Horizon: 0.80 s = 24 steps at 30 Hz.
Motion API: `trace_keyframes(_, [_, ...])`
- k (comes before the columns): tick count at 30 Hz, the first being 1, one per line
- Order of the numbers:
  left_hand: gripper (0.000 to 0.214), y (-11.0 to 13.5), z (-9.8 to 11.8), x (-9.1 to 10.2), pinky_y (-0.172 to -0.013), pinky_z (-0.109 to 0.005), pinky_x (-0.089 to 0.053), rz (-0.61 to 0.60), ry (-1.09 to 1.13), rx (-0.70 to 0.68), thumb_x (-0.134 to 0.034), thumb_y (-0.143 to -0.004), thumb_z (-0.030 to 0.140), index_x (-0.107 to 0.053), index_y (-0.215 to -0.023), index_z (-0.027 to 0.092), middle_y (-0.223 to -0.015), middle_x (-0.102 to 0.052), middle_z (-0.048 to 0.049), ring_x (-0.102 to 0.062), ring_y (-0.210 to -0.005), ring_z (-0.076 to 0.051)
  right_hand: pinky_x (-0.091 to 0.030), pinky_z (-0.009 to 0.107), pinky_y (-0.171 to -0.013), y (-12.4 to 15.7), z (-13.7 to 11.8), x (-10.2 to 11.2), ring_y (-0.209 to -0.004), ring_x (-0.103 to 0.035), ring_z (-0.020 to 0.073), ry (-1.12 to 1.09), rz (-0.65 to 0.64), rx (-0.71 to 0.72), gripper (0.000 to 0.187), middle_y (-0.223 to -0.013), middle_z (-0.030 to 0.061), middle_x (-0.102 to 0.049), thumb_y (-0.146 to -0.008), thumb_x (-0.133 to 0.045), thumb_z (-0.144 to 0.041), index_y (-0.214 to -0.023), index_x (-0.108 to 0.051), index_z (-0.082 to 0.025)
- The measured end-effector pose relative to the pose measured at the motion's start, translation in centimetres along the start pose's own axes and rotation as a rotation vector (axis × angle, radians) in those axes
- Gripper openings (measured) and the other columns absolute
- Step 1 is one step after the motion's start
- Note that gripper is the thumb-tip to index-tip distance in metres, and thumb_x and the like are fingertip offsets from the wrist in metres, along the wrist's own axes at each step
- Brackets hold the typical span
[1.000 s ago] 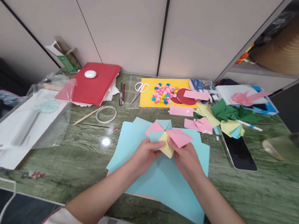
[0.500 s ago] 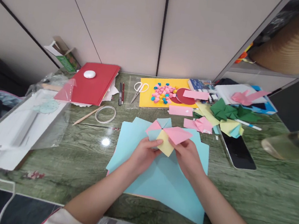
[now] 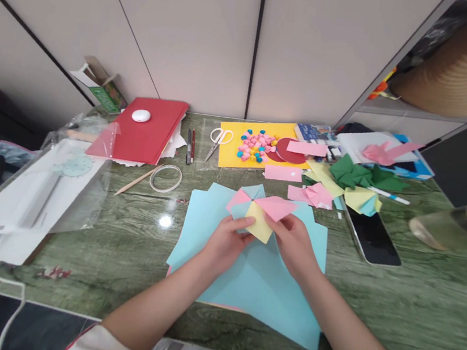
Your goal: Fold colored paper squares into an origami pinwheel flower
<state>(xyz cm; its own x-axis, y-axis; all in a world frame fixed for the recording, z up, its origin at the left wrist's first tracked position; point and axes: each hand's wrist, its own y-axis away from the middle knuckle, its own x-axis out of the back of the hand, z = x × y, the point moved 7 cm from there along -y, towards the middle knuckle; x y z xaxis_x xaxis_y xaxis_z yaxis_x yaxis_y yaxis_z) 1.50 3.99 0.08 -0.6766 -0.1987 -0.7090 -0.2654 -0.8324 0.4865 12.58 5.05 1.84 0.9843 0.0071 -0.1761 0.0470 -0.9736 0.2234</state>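
Head view is showing both hands pinching a folded paper pinwheel (image 3: 261,210) just above the blue sheets (image 3: 252,292) lying on the green surface (image 3: 123,229). The left hand (image 3: 224,246) is gripping it by the yellow flap, while the right hand (image 3: 295,246) is nipping the pink flap from the other side. To my eye, this is going best with fingertips working close to the centre where the flaps are meeting, pressing evenly so no flap is slipping out.

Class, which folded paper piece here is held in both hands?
The pink, blue and yellow folded piece, pinched between the left hand and right hand over the light blue sheets; the plain pink piece and green piece lie untouched.
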Motion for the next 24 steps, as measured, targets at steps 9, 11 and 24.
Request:
trace_keyframes(9, [0.017,0.02,0.02,-0.37,-0.073,-0.027,-0.043,-0.073,-0.066,-0.034,-0.072,-0.065,0.019,-0.070,-0.080,0.014,-0.082,-0.069,-0.0037,-0.060,-0.073,-0.014,-0.047,0.035,-0.078,0.21,-0.54,-0.21,-0.088,-0.062,0.0243,0.075,-0.011,0.056,0.034,-0.093,0.0045,-0.070,-0.066,-0.072,-0.042,-0.093,-0.069,-0.020])
trace_keyframes(11, [0.020,0.07,0.19,-0.40,-0.073,-0.027,-0.043,-0.067,-0.082,-0.052,-0.073,-0.064,0.019,-0.069,-0.084,0.015,-0.083,-0.069,-0.0036,-0.061,-0.075,-0.014,-0.047,0.036,-0.078,0.12,-0.37,-0.26,-0.086,-0.062,0.0242,0.083,-0.019,0.025,0.034,-0.091,0.0046,-0.071,-0.066,-0.072,-0.042,-0.092,-0.069,-0.020])
trace_keyframes(24, [0.018,-0.15,0.63,-0.35,-0.072,-0.026,-0.043,-0.068,-0.033,-0.053,-0.072,-0.063,0.011,-0.067,-0.080,0.016,-0.085,-0.069,-0.0021,-0.061,-0.076,-0.013,-0.046,0.033,-0.081,-0.32,0.09,0.20,-0.088,-0.061,0.0207,-0.047,-0.048,0.004,0.021,-0.088,0.0021,-0.070,-0.070,-0.069,-0.033,-0.088,-0.071,-0.024])
